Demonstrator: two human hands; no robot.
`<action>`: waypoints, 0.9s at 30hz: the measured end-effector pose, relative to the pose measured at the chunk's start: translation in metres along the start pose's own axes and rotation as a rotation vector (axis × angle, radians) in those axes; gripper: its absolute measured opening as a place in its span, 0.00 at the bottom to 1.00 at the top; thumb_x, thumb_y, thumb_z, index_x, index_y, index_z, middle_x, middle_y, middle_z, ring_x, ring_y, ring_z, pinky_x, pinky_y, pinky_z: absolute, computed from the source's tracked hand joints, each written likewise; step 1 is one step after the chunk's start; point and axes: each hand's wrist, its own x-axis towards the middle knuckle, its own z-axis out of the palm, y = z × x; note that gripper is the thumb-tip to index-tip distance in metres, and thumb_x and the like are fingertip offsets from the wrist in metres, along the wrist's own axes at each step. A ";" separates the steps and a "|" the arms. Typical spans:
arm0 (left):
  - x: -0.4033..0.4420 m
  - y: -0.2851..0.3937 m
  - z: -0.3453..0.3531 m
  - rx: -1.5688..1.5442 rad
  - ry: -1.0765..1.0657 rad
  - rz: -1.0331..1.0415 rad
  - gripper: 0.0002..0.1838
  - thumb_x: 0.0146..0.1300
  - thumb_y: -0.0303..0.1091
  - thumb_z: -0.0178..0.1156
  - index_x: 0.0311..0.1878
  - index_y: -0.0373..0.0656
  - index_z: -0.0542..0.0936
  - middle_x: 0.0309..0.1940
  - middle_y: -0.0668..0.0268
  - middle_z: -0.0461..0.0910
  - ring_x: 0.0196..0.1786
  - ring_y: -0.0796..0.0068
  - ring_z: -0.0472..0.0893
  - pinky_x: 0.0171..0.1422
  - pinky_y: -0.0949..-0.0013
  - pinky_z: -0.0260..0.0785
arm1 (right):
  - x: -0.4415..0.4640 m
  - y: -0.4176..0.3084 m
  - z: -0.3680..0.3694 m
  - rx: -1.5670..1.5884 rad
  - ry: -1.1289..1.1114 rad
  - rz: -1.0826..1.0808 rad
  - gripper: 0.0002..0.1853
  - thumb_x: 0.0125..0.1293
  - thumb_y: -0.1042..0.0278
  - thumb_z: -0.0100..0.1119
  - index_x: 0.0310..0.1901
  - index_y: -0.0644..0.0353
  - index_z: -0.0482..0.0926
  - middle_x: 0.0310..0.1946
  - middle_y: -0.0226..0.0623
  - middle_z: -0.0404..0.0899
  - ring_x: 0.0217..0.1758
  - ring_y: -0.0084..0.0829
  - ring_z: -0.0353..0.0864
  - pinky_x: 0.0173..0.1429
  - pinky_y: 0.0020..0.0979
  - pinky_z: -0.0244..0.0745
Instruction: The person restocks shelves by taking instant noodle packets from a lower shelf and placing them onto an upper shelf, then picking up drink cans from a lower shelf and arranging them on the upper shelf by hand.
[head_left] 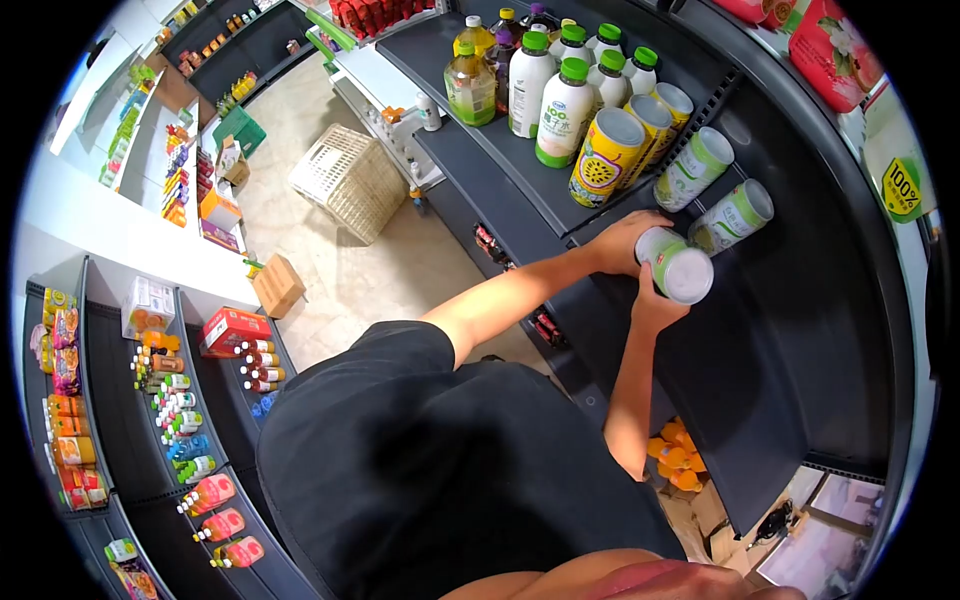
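A white-and-green drink can [668, 253] is between my hands above the dark shelf, its pale round lid towards me. My left hand [625, 243] is closed around the end farther from the lid. From below, my right hand [658, 303] grips the side close to the lid. The fingers partly cover the label. Two similar green-and-white cans stand just beyond, the nearer one [733, 217] and the farther one [693, 168]. To their left is a row of yellow cans [607, 157] with a passion fruit picture.
White bottles with green caps [565, 112] and bottles of yellow and dark drinks [470, 85] fill the shelf's left part. A woven basket [345, 180] stands on the floor behind. Stocked shelves [170, 400] run along the left. Orange items [677, 455] lie under the shelf.
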 end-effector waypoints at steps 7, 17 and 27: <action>0.001 0.003 -0.001 0.031 0.017 0.160 0.42 0.45 0.36 0.79 0.67 0.48 0.72 0.66 0.56 0.75 0.72 0.48 0.70 0.77 0.50 0.62 | -0.031 0.039 -0.004 0.074 -0.029 -0.113 0.54 0.55 0.46 0.82 0.72 0.68 0.59 0.68 0.51 0.67 0.71 0.50 0.68 0.75 0.51 0.64; 0.000 0.007 0.008 0.203 0.118 0.196 0.38 0.49 0.35 0.77 0.65 0.45 0.73 0.65 0.56 0.76 0.71 0.50 0.73 0.80 0.49 0.61 | -0.036 0.048 -0.017 0.075 -0.106 -0.127 0.49 0.64 0.55 0.75 0.75 0.70 0.54 0.74 0.53 0.62 0.76 0.52 0.64 0.79 0.48 0.58; -0.010 0.004 0.000 0.106 0.169 0.158 0.37 0.48 0.38 0.77 0.64 0.48 0.75 0.64 0.58 0.76 0.66 0.52 0.75 0.71 0.53 0.67 | -0.054 0.079 -0.022 -0.171 -0.057 -0.242 0.36 0.68 0.59 0.73 0.67 0.73 0.67 0.69 0.56 0.70 0.67 0.52 0.73 0.71 0.48 0.69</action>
